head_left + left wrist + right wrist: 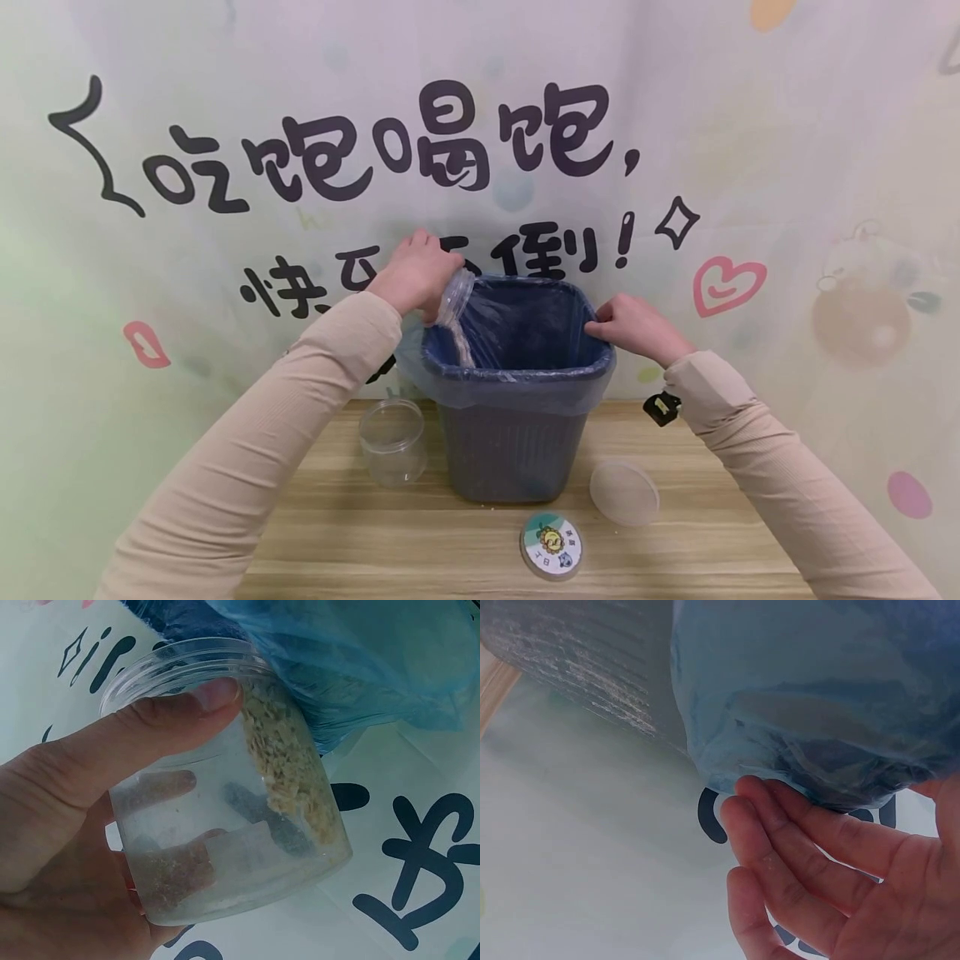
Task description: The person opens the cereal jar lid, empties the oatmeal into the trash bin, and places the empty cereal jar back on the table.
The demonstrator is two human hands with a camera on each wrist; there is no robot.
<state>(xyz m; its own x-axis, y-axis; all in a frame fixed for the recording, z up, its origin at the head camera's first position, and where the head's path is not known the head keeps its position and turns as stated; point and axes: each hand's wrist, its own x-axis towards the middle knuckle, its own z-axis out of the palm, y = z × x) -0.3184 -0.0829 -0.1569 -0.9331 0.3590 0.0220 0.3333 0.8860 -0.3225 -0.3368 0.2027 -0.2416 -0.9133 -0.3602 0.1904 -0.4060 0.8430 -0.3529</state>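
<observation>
My left hand (422, 273) grips a clear plastic jar (187, 817), tilted with its mouth over the left rim of a trash can (517, 454). Pale flakes (289, 765) lie along the jar's lower side, and some stream down inside the can. A thin blue trash bag (517, 390) lines the can and folds over its rim. At the right rim, my right hand (633, 327) holds the bag-covered edge, its fingers (772, 855) on the outside; the thumb is mostly hidden in the right wrist view.
A second clear jar (392, 446), without a lid, stands left of the can on the wooden table (337, 542). A clear round lid (625, 493) lies to the right, and a round lid with a printed label (551, 543) lies in front. A printed cloth (480, 50) hangs behind.
</observation>
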